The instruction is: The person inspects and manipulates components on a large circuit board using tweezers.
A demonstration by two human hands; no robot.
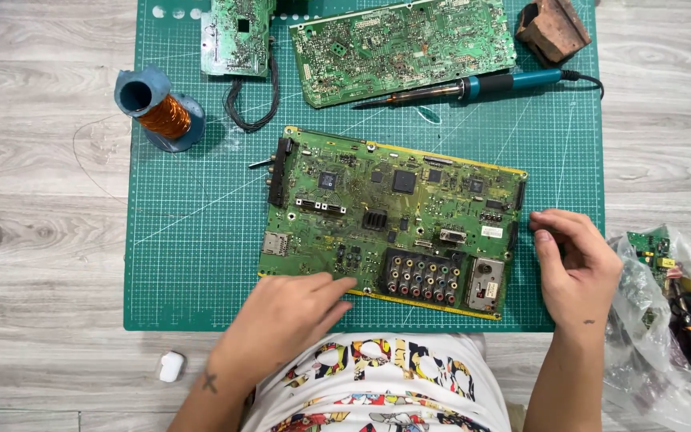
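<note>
Hands, left hand (285, 316) and right hand (573, 268), rest empty beside green circuit board (393, 220) with coloured jacks.

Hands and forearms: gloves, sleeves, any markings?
No gloves or sleeves: left hand and right hand are bare, forearms bare too. A small dark cross-shaped tattoo marks the left forearm, a tiny dark mark the right wrist. No rings or watch visible.

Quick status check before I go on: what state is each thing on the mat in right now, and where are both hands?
Large circuit board: flat on the green mat, component side up.
Left hand: fingers resting on the board's near edge.
Right hand: at the board's right edge, grip unclear.
Soldering iron: lying down, unheld.
Copper wire spool: lying tilted, untouched.
Two smaller boards: lying flat.
</note>
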